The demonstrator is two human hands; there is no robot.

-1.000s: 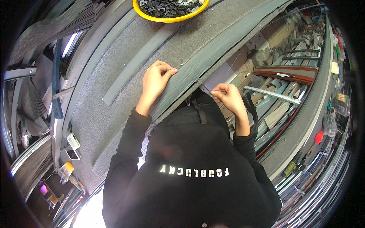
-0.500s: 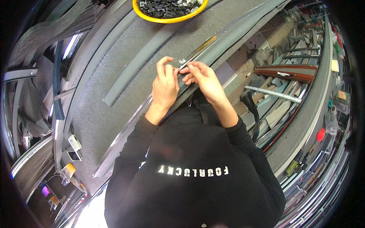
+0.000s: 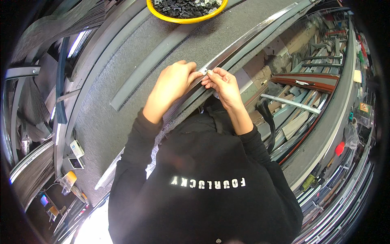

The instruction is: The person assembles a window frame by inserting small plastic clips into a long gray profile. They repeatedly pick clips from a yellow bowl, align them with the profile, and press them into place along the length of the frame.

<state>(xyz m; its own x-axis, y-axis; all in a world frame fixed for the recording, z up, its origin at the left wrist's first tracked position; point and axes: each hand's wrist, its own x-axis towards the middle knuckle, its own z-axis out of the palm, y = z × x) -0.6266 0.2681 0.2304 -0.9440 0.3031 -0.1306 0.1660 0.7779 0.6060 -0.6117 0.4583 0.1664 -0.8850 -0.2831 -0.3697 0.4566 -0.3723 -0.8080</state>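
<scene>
Both hands meet over a long, shiny metal strip [image 3: 243, 45] lying diagonally along the near edge of the grey work surface. My right hand [image 3: 224, 87] is closed in a pinch, thumb against forefinger, at a tiny pale and dark piece [image 3: 206, 72]. From the other side, my left hand [image 3: 172, 83] reaches in, fingers bent and their tips pressed at the same spot. Its fingertips are partly hidden, and I cannot tell what they hold. A yellow-rimmed bowl [image 3: 187, 20] of small black and pale plastic pieces [image 3: 183, 9] stands beyond the hands.
A flat grey strip [image 3: 150, 65] lies on the carpet-like surface [image 3: 101, 105]. Two small white devices [image 3: 76, 149] sit at left. On the right, a rack [image 3: 304, 97] holds many offcuts and a pale metal bar [image 3: 290, 104]. Long profiles [image 3: 345, 203] are stacked beyond it.
Both hands have shifted right along the strip and come closer together. My left hand has turned back-up, its raised fingers now folded down. The strip's shiny face looks darker beside the hands.
</scene>
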